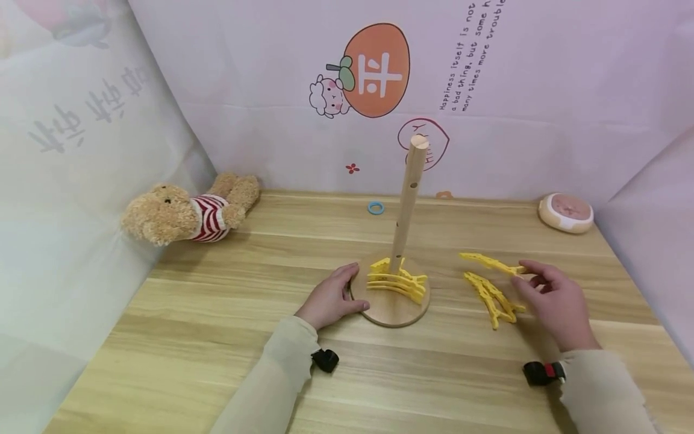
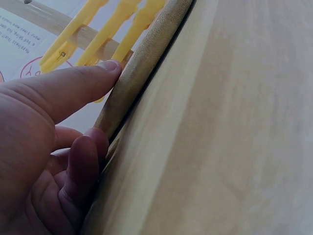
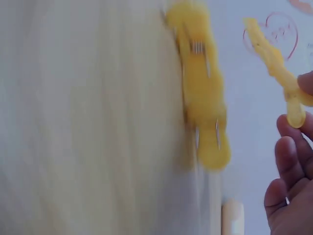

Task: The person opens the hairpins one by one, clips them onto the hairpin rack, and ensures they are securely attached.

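Observation:
A wooden stand, with an upright post point(image 1: 409, 202) on a round base point(image 1: 391, 316), stands mid-table. Several yellow hair clips point(image 1: 396, 282) lie on the base around the foot of the post. My left hand point(image 1: 328, 298) grips the base's left rim; in the left wrist view its thumb point(image 2: 80, 88) presses on top and the fingers curl at the edge. Between thumb and fingers, my right hand point(image 1: 561, 307) pinches one yellow hair clip point(image 3: 274, 61) by its end, right of the stand. Below it more yellow clips point(image 1: 490, 298) lie on the tabletop, blurred in the right wrist view.
A plush bear point(image 1: 190, 211) in a striped top lies at the back left. Near the back edge is a blue ring point(image 1: 376, 208), behind the post. A round pink-and-cream object point(image 1: 566, 212) sits at the back right. Printed cloth point(image 1: 260, 72) walls the table.

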Demonstrator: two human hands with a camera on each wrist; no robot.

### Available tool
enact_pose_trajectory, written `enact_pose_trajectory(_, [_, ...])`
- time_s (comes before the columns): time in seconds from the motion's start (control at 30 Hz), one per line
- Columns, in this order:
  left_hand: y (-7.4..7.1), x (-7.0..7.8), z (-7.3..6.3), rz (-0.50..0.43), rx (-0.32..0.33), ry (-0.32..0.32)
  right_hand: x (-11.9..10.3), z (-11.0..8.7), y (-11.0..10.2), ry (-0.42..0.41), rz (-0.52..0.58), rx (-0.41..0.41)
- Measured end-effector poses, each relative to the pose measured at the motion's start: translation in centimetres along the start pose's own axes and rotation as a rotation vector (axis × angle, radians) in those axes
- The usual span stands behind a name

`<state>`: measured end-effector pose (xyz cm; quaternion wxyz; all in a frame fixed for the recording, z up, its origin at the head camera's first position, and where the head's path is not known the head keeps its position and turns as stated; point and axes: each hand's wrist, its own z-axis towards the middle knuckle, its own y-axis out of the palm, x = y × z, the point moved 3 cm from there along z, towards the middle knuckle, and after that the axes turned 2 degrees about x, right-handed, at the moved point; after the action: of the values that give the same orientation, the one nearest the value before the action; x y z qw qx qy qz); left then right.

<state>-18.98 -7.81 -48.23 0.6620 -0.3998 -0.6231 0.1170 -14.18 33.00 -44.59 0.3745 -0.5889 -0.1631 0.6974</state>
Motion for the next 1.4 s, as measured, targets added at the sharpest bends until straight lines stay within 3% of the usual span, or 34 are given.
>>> enact_pose_trajectory(0.17, [0.0,0.1,-0.1,0.006,0.002,-0.001,-2.0,-0.9,1.0,-0.034,0.060,0.063])
enact_pose_trajectory(0.37, [0.0,0.1,0.0,0.009,0.002,-0.009,-3.7,-1.7,2.2,-0.094,0.051,0.045])
enact_pose_trajectory(0.67, [-0.1,0.1,-0.1,0.016,0.005,-0.009,-6.3,-2.8,3.9,-0.194,0.124,0.042])
enact_pose_trajectory(0.97, [-0.1,0.2,-0.1,0.018,0.000,-0.008,-7.5,-3.0,4.9,-0.268,0.166,0.034])
enact_pose_trajectory(1.4, [0.0,0.4,-0.1,0.038,-0.013,-0.038,-8.6,-3.1,6.2,-0.299,0.167,-0.008])
